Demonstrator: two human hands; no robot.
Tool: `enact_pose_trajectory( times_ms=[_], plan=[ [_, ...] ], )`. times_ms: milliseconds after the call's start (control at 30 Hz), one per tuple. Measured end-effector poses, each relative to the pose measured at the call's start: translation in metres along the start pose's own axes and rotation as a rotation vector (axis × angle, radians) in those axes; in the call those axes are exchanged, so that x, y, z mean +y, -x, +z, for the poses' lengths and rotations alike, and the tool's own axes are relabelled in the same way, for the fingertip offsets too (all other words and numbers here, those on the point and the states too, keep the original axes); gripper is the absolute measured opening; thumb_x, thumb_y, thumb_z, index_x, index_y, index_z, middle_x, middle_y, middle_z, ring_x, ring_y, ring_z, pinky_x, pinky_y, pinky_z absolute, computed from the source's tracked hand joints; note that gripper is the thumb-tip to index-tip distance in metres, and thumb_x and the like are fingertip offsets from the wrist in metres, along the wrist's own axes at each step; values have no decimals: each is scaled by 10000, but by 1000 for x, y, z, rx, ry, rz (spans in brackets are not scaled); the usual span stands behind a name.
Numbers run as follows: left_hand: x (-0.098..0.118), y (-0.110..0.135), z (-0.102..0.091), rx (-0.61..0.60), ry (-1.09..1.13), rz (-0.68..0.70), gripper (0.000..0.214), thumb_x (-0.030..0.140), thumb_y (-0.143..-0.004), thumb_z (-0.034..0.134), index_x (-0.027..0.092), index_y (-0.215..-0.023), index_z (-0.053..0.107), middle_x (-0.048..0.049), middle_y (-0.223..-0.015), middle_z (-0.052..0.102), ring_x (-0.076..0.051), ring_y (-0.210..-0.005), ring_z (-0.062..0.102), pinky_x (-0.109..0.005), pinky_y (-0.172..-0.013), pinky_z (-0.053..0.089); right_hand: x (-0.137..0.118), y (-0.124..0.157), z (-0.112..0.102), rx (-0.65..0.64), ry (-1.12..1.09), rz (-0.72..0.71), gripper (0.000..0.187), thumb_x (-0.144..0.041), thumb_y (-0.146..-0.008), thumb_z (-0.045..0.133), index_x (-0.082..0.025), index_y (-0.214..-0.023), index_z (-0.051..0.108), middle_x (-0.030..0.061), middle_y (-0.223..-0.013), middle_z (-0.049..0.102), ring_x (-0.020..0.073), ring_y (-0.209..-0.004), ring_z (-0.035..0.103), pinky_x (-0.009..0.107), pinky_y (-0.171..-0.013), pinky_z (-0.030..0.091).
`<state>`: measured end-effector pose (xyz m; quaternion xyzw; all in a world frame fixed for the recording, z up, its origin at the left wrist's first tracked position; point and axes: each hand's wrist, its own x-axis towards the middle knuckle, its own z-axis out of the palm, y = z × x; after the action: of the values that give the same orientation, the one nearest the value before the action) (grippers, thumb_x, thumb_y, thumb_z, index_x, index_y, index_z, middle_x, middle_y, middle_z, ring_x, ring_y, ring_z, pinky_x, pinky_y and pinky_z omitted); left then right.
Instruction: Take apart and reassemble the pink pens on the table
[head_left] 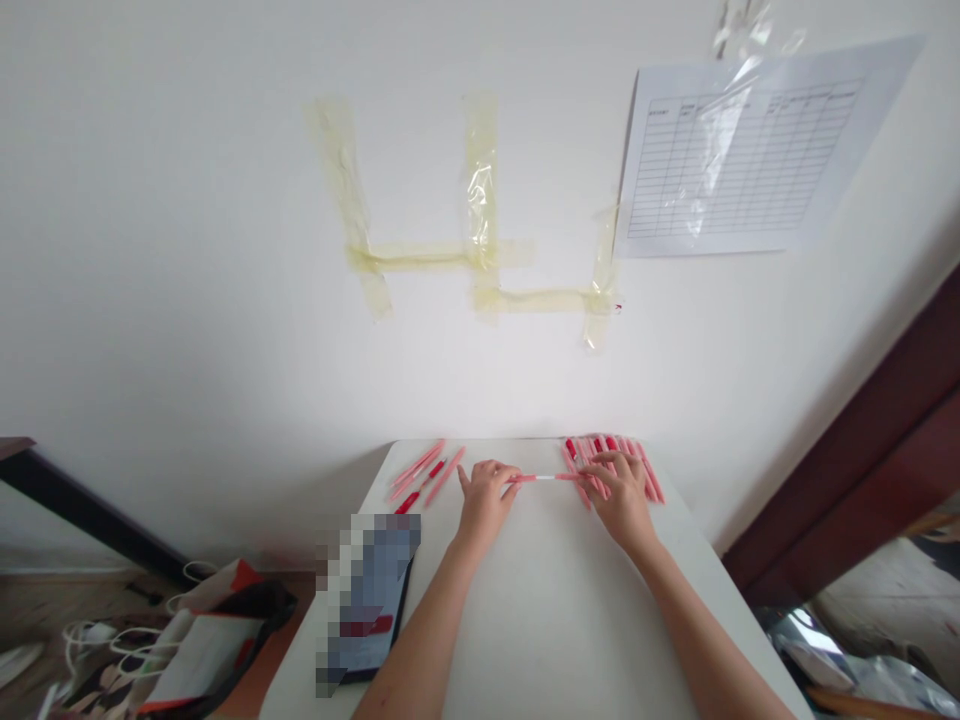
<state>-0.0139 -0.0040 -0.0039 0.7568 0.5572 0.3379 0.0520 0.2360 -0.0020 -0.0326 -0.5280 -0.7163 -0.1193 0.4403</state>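
Note:
On a white table (555,610) both my hands hold one thin pen part (546,478) stretched between them, pink at its ends and white in the middle. My left hand (486,500) pinches its left end, fingers closed. My right hand (622,495) grips the right end and lies over a row of several pink and red pens (611,447) at the table's far right. A smaller group of pink pens (426,471) lies at the far left, just beside my left hand.
A tablet with a blurred screen (367,600) rests on the table's left edge. The white wall behind carries yellowed tape strips (480,200) and a printed grid sheet (742,160). Cables and bags (180,640) clutter the floor at left; a dark wooden frame (862,440) stands at right.

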Motion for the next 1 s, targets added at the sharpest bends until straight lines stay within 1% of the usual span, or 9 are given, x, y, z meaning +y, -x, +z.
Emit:
enact_pose_trajectory(
  times_ms=[267,433,633,800,1000],
  plan=[
    [1,0,2,-19,7,32,159,238,-841,646,325,-964,697,-3,-990,659,-221,-1083,540,-671,-1136,81,-10,0,1,-24,-48,-17,157,-376,-898,589,-296,-969,705,68,-1076,598,271,-1087,464,475,-903,432],
    [2,1,2,-21,20,41,146,243,-845,649,326,-955,698,4,-975,655,-211,-1075,539,-661,-1142,75,-11,1,1,-30,-64,-25,154,-372,-903,581,-289,-959,698,69,-1087,596,277,-1094,463,479,-907,431],
    [2,1,2,-59,23,42,141,288,-875,614,332,-982,694,-3,-974,659,-214,-1088,530,-665,-1139,65,-11,1,1,-30,-69,-20,142,-358,-899,584,-288,-956,694,65,-1082,598,274,-1077,469,472,-901,434],
    [2,2,1,-65,33,53,146,315,-903,573,335,-983,693,4,-980,661,-202,-1078,531,-660,-1141,64,-12,0,1,-34,-76,-20,145,-355,-902,572,-291,-944,695,67,-1074,599,274,-1057,483,485,-901,436],
    [2,1,0,-68,31,44,160,317,-916,549,335,-982,694,-2,-976,659,-206,-1077,532,-672,-1138,55,-14,1,1,-49,-84,-7,147,-349,-910,558,-290,-929,692,68,-1074,597,285,-1095,471,487,-906,436]
  ],
)
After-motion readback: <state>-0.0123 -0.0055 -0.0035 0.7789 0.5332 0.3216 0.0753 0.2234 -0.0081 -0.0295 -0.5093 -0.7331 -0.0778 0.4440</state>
